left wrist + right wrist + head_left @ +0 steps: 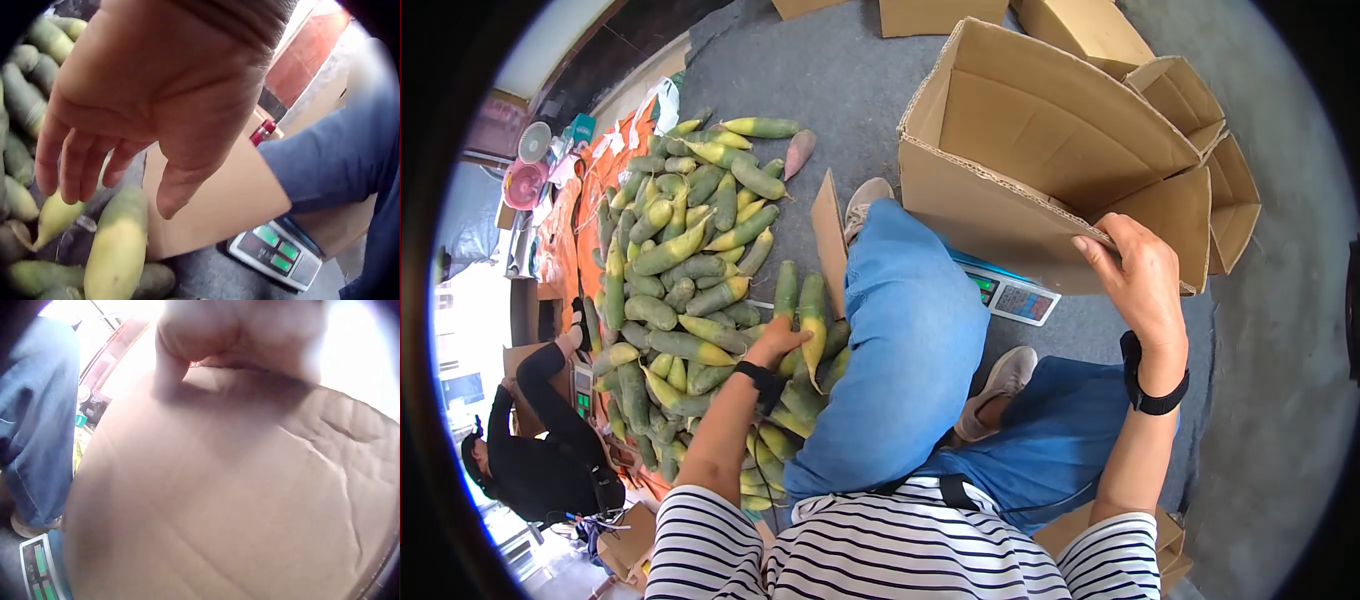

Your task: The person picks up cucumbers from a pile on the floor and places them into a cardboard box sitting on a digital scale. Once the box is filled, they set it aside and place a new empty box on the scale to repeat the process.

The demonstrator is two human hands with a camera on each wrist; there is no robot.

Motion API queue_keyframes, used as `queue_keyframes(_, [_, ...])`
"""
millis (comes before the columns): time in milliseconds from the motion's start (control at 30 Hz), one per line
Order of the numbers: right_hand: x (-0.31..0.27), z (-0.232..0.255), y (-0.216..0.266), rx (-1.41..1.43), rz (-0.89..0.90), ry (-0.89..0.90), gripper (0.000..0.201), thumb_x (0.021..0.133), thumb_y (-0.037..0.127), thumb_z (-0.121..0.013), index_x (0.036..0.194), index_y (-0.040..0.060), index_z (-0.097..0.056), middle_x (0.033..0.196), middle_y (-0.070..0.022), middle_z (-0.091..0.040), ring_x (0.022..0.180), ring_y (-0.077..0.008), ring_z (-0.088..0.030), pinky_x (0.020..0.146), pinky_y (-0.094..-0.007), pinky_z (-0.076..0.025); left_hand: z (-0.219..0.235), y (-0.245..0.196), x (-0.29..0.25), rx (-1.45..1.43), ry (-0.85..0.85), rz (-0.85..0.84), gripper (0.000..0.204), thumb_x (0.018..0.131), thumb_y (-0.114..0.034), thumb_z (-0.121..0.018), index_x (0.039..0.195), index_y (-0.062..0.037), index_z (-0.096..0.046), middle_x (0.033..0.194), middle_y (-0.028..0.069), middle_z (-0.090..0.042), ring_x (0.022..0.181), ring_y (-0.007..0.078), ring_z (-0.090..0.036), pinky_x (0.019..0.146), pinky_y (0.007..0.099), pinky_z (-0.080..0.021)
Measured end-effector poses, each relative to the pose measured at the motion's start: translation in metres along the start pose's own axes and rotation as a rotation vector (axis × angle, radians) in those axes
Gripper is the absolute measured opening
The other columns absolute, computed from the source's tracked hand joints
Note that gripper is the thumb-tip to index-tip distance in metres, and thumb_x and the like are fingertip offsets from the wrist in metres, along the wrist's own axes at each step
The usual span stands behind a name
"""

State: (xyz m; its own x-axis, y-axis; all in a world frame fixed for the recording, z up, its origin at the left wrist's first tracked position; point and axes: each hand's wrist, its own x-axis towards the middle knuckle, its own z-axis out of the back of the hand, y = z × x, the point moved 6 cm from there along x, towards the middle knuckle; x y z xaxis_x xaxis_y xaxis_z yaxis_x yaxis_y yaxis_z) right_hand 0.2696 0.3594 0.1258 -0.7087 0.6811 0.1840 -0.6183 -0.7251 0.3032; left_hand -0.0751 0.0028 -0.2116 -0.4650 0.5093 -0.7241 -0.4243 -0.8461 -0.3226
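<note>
My left hand (778, 342) is over the pile of green-and-yellow radishes (690, 265), right by two that point away from me. In the left wrist view, its fingers (70, 164) extend downward with the thumb apart. A pale-bottomed radish (117, 247) shows below the gap between thumb and fingers. My right hand (1140, 270) grips the near top edge of a large open cardboard box (1000, 205), its thumb on the outer wall. The box is tilted and its visible inside walls are bare brown. In the right wrist view, the box wall (225, 487) fills most of the picture.
A digital scale (1020, 298) with green displays sits partly under the box. An upright cardboard flap (830, 240) stands between the pile and my knee. More boxes (1180, 95) lie behind on the right. Another person (550, 450) in black sits at far left beside an orange sheet.
</note>
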Motion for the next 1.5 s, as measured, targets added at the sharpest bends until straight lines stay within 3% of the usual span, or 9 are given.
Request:
queue_keyframes(133, [0.004, -0.001, -0.002, -0.022, -0.033, 0.012, 0.026, 0.084, 0.029, -0.07, 0.082, 0.0042, -0.062, 0.075, -0.0113, -0.063, 0.073, -0.0313, -0.062, 0.064, -0.0404, -0.048, -0.059, 0.021, 0.029, 0.038, -0.028, 0.1, 0.081, 0.068, -0.047, -0.081, 0.115, 0.0133, -0.051, 0.111, 0.0299, -0.062, 0.104, 0.0367, -0.063, 0.088, 0.0399, -0.05])
queue_keyframes(300, [0.006, -0.003, -0.006, -0.019, -0.053, -0.009, 0.027, 0.083, 0.031, -0.07, 0.082, 0.0047, -0.062, 0.075, -0.0106, -0.063, 0.073, -0.0307, -0.063, 0.063, -0.0401, -0.048, -0.046, 0.001, 0.012, -0.066, -0.156, 0.152, 0.075, 0.068, -0.046, -0.08, 0.108, 0.0127, -0.056, 0.106, 0.0289, -0.064, 0.101, 0.0379, -0.064, 0.086, 0.0403, -0.051])
queue_keyframes(433, [0.006, -0.001, -0.006, -0.023, -0.042, -0.02, 0.029, 0.082, 0.032, -0.07, 0.08, 0.0051, -0.061, 0.075, -0.0099, -0.063, 0.073, -0.0308, -0.063, 0.063, -0.0409, -0.049, -0.025, 0.012, 0.003, -1.018, 0.064, 0.278, 0.054, 0.079, -0.043, -0.072, 0.104, 0.0041, -0.063, 0.083, 0.011, -0.067, 0.064, 0.021, -0.064, 0.054, 0.0325, -0.051])
queue_keyframes(500, [0.005, 0.0, -0.004, -0.031, 0.015, -0.024, 0.03, 0.082, 0.032, -0.07, 0.077, 0.0049, -0.058, 0.074, -0.0101, -0.062, 0.073, -0.0311, -0.063, 0.062, -0.0414, -0.049, 0.023, -0.031, -0.049, -0.975, 0.11, 0.304, 0.041, 0.084, -0.038, -0.069, 0.099, 0.0, -0.063, 0.077, 0.0075, -0.065, 0.059, 0.0166, -0.061, 0.047, 0.0274, -0.048])
queue_keyframes(633, [0.002, 0.0, -0.006, 0.004, 0.062, -0.059, 0.031, 0.081, 0.031, -0.07, 0.074, 0.0039, -0.057, 0.071, -0.0105, -0.061, 0.073, -0.031, -0.063, 0.063, -0.0416, -0.05, 0.08, -0.059, -0.083, -1.035, -0.094, 0.002, 0.03, 0.09, -0.03, -0.064, 0.101, -0.0021, -0.06, 0.077, 0.0067, -0.063, 0.06, 0.0164, -0.062, 0.049, 0.0269, -0.049])
queue_keyframes(867, [-0.002, 0.0, -0.006, -0.001, 0.075, -0.086, 0.031, 0.08, 0.032, -0.071, 0.072, 0.0042, -0.059, 0.069, -0.0112, -0.061, 0.07, -0.0314, -0.064, 0.062, -0.0419, -0.051, 0.212, -0.264, -0.212, -0.308, -0.606, -0.831, 0.056, 0.085, -0.022, -0.066, 0.133, 0.0024, -0.048, 0.118, 0.0115, -0.058, 0.105, 0.0198, -0.058, 0.094, 0.0322, -0.045])
queue_keyframes(1100, [-0.006, 0.0, -0.003, -0.002, 0.087, -0.065, 0.03, 0.081, 0.031, -0.07, 0.072, 0.0038, -0.059, 0.07, -0.0119, -0.062, 0.071, -0.0322, -0.063, 0.063, -0.0426, -0.051, 0.195, -0.417, -0.231, 0.132, -0.735, -1.292, 0.055, 0.081, -0.012, -0.068, 0.133, -0.0059, -0.053, 0.121, 0.011, -0.056, 0.113, 0.0238, -0.055, 0.098, 0.0341, -0.042])
queue_keyframes(1267, [-0.008, -0.002, -0.009, 0.027, 0.093, -0.039, 0.027, 0.083, 0.028, -0.069, 0.079, 0.0041, -0.059, 0.074, -0.0135, -0.06, 0.074, -0.0349, -0.061, 0.064, -0.0435, -0.048, 0.196, -0.359, -0.208, -0.103, -0.747, -1.101, 0.042, 0.085, -0.011, -0.064, 0.126, -0.0055, -0.056, 0.116, 0.0109, -0.057, 0.108, 0.0231, -0.057, 0.091, 0.0345, -0.045])
queue_keyframes(1500, [-0.003, -0.001, -0.01, -0.065, 0.0, -0.006, 0.033, 0.085, 0.034, -0.066, 0.077, 0.0034, -0.058, 0.077, -0.0139, -0.063, 0.077, -0.0347, -0.063, 0.066, -0.0434, -0.049, 0.111, -0.127, -0.127, -0.068, -0.441, -0.538, 0.031, 0.085, -0.011, -0.064, 0.113, 0.0, -0.058, 0.097, 0.0158, -0.06, 0.085, 0.0251, -0.058, 0.076, 0.0338, -0.048])
